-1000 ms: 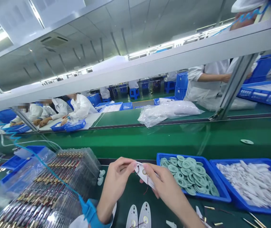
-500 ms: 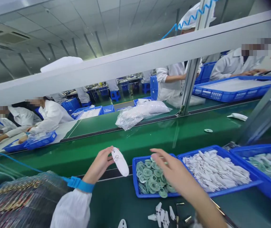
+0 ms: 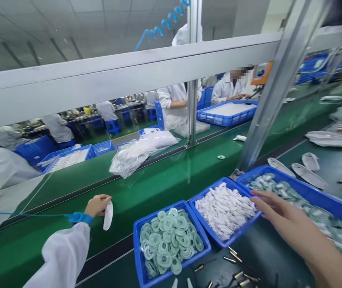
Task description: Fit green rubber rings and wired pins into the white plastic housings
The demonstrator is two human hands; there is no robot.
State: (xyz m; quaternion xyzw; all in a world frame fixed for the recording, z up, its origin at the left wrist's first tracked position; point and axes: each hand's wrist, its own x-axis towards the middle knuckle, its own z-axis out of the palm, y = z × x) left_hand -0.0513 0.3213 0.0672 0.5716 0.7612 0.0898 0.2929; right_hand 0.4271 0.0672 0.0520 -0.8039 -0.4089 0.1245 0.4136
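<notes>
A white, elongated oval plastic piece hangs from the closed fingertips of my left hand, over the green conveyor belt. Around that wrist is a blue strap. My right hand has its fingers stretched out, with nothing visible in them. It is above the edge between a blue bin of small white plastic parts and a longer blue bin of greenish pieces. Pale green rings fill another blue bin to the left.
Gold-tipped black cable pieces lie in front of the bins. White shells rest beyond the right bin. A metal post rises behind the bins. A clear bag of white material lies across the belt, where people in white work.
The view has turned to the right. My right hand has moved from above the rings to beside the white parts. My left hand, still holding the oval piece, is farther from the bins.
</notes>
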